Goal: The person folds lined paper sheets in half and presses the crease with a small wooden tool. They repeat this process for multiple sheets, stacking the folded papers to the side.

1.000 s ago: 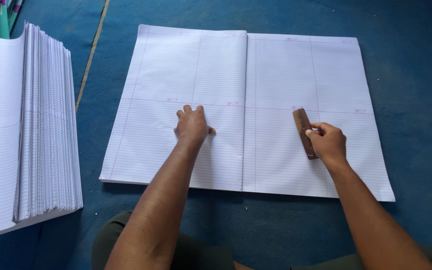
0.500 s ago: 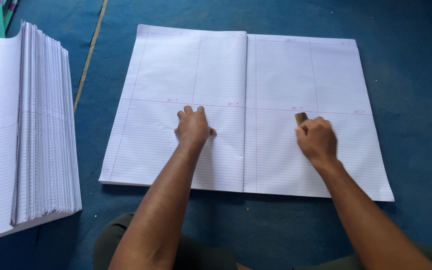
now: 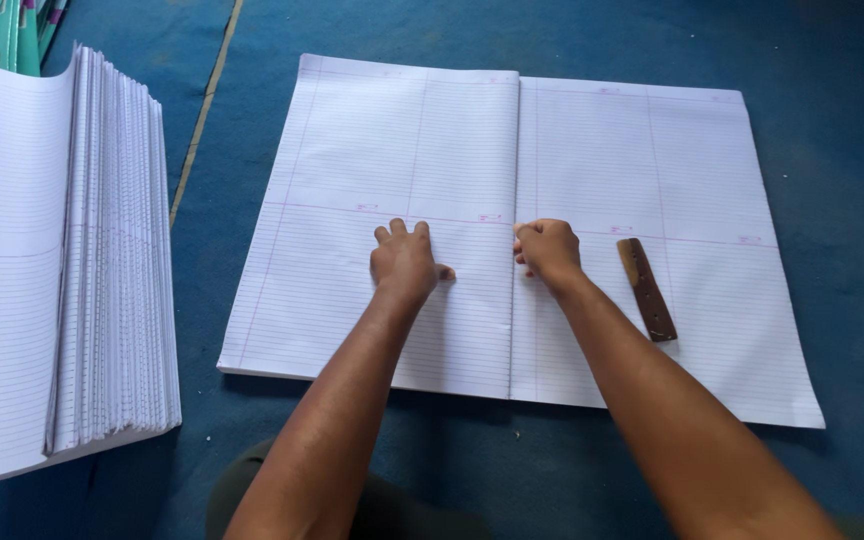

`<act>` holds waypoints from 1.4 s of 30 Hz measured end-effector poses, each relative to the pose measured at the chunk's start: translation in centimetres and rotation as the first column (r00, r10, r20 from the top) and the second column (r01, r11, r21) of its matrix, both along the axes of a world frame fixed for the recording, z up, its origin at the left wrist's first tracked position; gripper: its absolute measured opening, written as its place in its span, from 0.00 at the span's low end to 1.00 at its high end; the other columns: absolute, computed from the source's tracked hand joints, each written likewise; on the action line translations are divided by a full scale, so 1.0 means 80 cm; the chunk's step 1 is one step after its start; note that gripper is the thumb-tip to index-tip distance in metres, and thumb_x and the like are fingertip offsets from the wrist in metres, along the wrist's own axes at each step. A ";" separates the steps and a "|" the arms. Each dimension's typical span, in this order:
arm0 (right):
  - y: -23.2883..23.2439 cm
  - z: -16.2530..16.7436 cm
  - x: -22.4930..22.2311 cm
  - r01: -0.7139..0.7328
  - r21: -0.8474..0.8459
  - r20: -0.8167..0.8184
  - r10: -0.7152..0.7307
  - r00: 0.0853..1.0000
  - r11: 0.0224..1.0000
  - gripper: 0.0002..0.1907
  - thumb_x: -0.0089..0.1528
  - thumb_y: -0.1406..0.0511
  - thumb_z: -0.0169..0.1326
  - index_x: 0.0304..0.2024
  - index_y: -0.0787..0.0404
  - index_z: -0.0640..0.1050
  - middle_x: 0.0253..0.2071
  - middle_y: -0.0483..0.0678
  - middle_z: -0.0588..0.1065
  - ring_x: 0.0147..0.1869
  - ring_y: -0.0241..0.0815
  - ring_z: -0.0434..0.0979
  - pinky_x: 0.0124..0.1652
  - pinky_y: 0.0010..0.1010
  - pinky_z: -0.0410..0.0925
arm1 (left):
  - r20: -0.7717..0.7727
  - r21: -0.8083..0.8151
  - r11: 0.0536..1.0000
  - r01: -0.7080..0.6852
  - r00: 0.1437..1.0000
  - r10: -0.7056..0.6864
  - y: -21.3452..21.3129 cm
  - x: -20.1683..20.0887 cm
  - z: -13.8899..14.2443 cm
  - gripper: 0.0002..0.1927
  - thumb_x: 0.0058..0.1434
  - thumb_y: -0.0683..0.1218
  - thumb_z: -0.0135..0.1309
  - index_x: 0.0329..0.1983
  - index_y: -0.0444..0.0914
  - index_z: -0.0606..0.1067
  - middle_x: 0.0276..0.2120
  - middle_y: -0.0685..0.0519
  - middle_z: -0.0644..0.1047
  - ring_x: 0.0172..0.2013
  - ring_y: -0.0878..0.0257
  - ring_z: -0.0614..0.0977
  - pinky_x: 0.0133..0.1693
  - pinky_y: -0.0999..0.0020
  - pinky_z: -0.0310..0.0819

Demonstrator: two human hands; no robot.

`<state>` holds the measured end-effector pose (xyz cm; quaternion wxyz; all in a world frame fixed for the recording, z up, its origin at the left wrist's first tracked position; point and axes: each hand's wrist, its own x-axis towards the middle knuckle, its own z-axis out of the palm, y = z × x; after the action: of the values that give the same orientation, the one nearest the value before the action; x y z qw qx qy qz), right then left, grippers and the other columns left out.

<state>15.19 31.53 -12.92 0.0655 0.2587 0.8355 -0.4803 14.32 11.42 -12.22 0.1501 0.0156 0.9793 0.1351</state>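
Observation:
A large ruled white sheet lies opened flat on a blue mat, with a centre crease running top to bottom. My left hand presses palm down on its left half, fingers together and thumb out. My right hand rests at the crease with its fingers curled under, holding nothing. A small brown wooden ruler-like stick lies loose on the right half, a little to the right of my right hand.
A thick stack of folded ruled sheets stands at the left. Green and coloured covers show in the top left corner. A yellow line crosses the blue mat between stack and sheet.
My right hand let go of the brown stick, leaving it on the right half, and slid left to the centre crease. My left hand has stayed in place.

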 end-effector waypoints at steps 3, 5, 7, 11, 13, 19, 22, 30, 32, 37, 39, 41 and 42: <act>-0.014 -0.001 -0.005 0.015 0.021 0.026 -0.016 1.000 1.000 0.18 0.67 0.55 0.52 0.32 0.62 0.79 0.27 0.46 0.76 0.28 0.34 0.72 0.28 0.29 0.68 | -0.001 0.000 1.000 -0.001 1.000 0.001 -0.004 -0.001 0.000 0.40 0.47 0.64 0.70 0.58 0.40 0.73 0.58 0.43 0.69 0.61 0.46 0.68 0.47 0.56 0.82; -0.020 -0.001 -0.009 -0.003 -0.023 0.006 0.003 1.000 1.000 0.18 0.67 0.54 0.53 0.31 0.60 0.78 0.25 0.46 0.74 0.26 0.35 0.69 0.27 0.29 0.66 | 0.002 0.007 1.000 -0.002 1.000 0.001 -0.005 -0.003 0.000 0.38 0.48 0.63 0.70 0.57 0.40 0.73 0.57 0.43 0.69 0.60 0.46 0.68 0.48 0.55 0.80; -0.026 -0.003 -0.014 -0.054 -0.117 -0.042 0.049 0.998 0.992 0.17 0.67 0.55 0.53 0.30 0.59 0.77 0.23 0.45 0.72 0.24 0.34 0.67 0.26 0.28 0.65 | 0.020 0.016 1.000 -0.003 1.000 0.003 -0.006 -0.005 -0.001 0.36 0.50 0.62 0.69 0.57 0.40 0.73 0.57 0.43 0.69 0.60 0.46 0.68 0.47 0.55 0.80; -0.026 -0.007 -0.023 0.010 -0.168 -0.083 -0.024 0.996 0.986 0.14 0.65 0.59 0.55 0.27 0.58 0.76 0.23 0.43 0.72 0.24 0.32 0.67 0.27 0.27 0.66 | -0.043 0.080 0.996 -0.044 0.998 0.048 -0.012 -0.015 -0.008 0.29 0.56 0.59 0.65 0.55 0.39 0.75 0.57 0.43 0.71 0.60 0.46 0.70 0.50 0.50 0.77; -0.029 -0.013 -0.024 0.068 -0.201 -0.113 -0.092 0.989 0.977 0.14 0.65 0.60 0.56 0.25 0.58 0.76 0.23 0.42 0.72 0.25 0.31 0.67 0.27 0.27 0.65 | -0.066 0.144 0.987 -0.068 0.995 0.078 -0.026 -0.025 -0.012 0.26 0.59 0.58 0.63 0.55 0.39 0.76 0.56 0.44 0.72 0.59 0.48 0.71 0.53 0.49 0.75; -0.015 -0.021 -0.019 0.199 -0.226 -0.189 -0.243 0.951 0.954 0.14 0.65 0.63 0.55 0.24 0.60 0.74 0.23 0.42 0.70 0.26 0.32 0.65 0.27 0.28 0.64 | -0.021 0.252 0.945 -0.209 0.975 0.221 -0.079 -0.051 -0.021 0.23 0.61 0.55 0.60 0.56 0.41 0.77 0.57 0.47 0.75 0.58 0.53 0.75 0.55 0.50 0.74; 0.002 -0.009 -0.011 0.203 -0.217 -0.192 -0.246 0.950 0.955 0.13 0.64 0.63 0.55 0.25 0.60 0.75 0.23 0.42 0.73 0.26 0.31 0.68 0.28 0.26 0.66 | 0.016 0.277 0.903 -0.328 0.941 0.337 -0.105 -0.056 -0.019 0.23 0.62 0.53 0.58 0.58 0.41 0.76 0.59 0.47 0.73 0.57 0.53 0.76 0.56 0.51 0.75; 0.036 0.047 0.027 0.242 -0.019 -0.003 -0.242 0.970 0.970 0.13 0.68 0.59 0.50 0.30 0.57 0.75 0.24 0.44 0.72 0.25 0.34 0.69 0.29 0.28 0.67 | 0.020 0.231 0.860 -0.455 0.886 0.464 -0.133 -0.044 -0.018 0.24 0.63 0.49 0.59 0.58 0.34 0.72 0.59 0.41 0.67 0.61 0.49 0.69 0.54 0.53 0.75; 0.045 0.046 0.028 0.247 -0.047 -0.049 -0.249 0.967 0.968 0.13 0.67 0.59 0.51 0.31 0.58 0.76 0.25 0.45 0.73 0.26 0.34 0.70 0.31 0.28 0.69 | -0.004 0.295 0.844 -0.447 0.883 0.469 -0.131 -0.043 -0.024 0.22 0.63 0.48 0.59 0.57 0.34 0.73 0.57 0.42 0.70 0.59 0.50 0.72 0.54 0.55 0.75; 0.062 0.038 0.024 0.169 -0.249 -0.207 -0.224 0.952 0.953 0.12 0.66 0.60 0.52 0.33 0.61 0.77 0.30 0.47 0.77 0.32 0.36 0.77 0.34 0.30 0.74 | -0.028 0.384 0.816 -0.432 0.878 0.478 -0.137 -0.050 -0.034 0.16 0.60 0.47 0.61 0.50 0.38 0.79 0.48 0.47 0.81 0.50 0.55 0.81 0.54 0.59 0.76; 0.062 0.040 0.025 0.096 -0.226 -0.204 -0.144 0.968 0.969 0.17 0.69 0.56 0.48 0.37 0.63 0.78 0.33 0.49 0.77 0.36 0.40 0.77 0.38 0.34 0.74 | -0.041 0.384 0.833 -0.399 0.893 0.447 -0.142 -0.049 -0.035 0.14 0.58 0.43 0.60 0.48 0.39 0.80 0.45 0.48 0.82 0.46 0.57 0.83 0.51 0.61 0.78; 0.057 0.045 0.025 0.010 -0.208 -0.220 -0.057 0.974 0.978 0.20 0.69 0.55 0.44 0.42 0.62 0.79 0.38 0.51 0.78 0.43 0.43 0.77 0.44 0.37 0.73 | -0.039 0.392 0.835 -0.387 0.899 0.435 -0.146 -0.051 -0.033 0.14 0.57 0.41 0.60 0.47 0.40 0.81 0.44 0.49 0.83 0.45 0.58 0.84 0.50 0.62 0.79; 0.051 0.046 0.026 -0.037 -0.201 -0.235 -0.011 0.972 0.979 0.20 0.68 0.56 0.42 0.45 0.62 0.80 0.42 0.51 0.79 0.49 0.44 0.78 0.48 0.39 0.72 | -0.028 0.398 0.830 -0.392 0.899 0.438 -0.147 -0.051 -0.033 0.14 0.56 0.42 0.61 0.47 0.40 0.81 0.44 0.49 0.83 0.45 0.58 0.84 0.49 0.62 0.79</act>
<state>17.27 35.63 -9.24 -0.0047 0.1864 0.7854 -0.5902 10.25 -0.31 -14.85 0.0532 -0.1606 0.9207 0.3516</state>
